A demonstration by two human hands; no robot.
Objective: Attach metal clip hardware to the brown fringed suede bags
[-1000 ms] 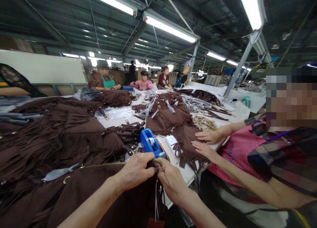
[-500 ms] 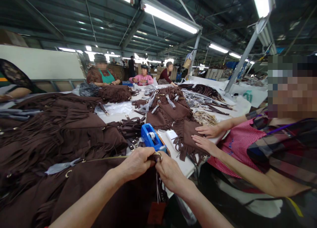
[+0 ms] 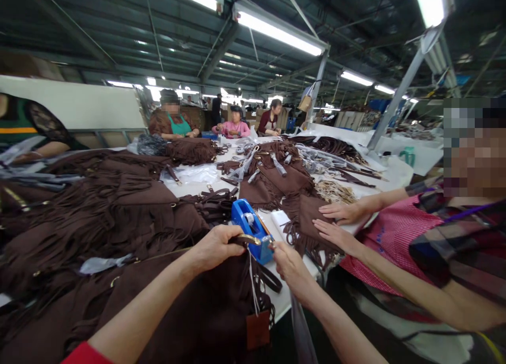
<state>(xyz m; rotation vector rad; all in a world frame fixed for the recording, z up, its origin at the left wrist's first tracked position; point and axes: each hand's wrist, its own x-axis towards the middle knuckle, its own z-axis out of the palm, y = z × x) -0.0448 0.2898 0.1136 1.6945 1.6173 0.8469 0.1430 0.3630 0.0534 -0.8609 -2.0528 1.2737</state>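
A large dark brown fringed bag [image 3: 190, 306] lies in front of me, with a reddish-brown tag [image 3: 258, 330] hanging on white string at its right side. My left hand [image 3: 221, 246] is closed on the bag's upper right corner, where a short gold-coloured chain or zip end [image 3: 249, 238] sticks out past the fingers. Between the fingertips of my right hand [image 3: 290, 264] is a small metal clasp [image 3: 271, 243], close to the gold piece but apart from it. Below that hand hangs a strap in clear plastic [image 3: 302, 327]. Behind both hands stands a blue tape dispenser [image 3: 251, 229].
Brown fringed bags [image 3: 130, 195] are heaped on the left. A co-worker's hands [image 3: 338, 224] press a brown piece [image 3: 310, 214] flat at right. Plastic-wrapped straps [image 3: 322, 161] and beige cords [image 3: 336, 192] lie beyond. Several people sit or stand at the table's far side.
My hands have moved apart; the right one has shifted rightward with the metal clasp, baring the gold piece at my left hand. The view has swung slightly left.
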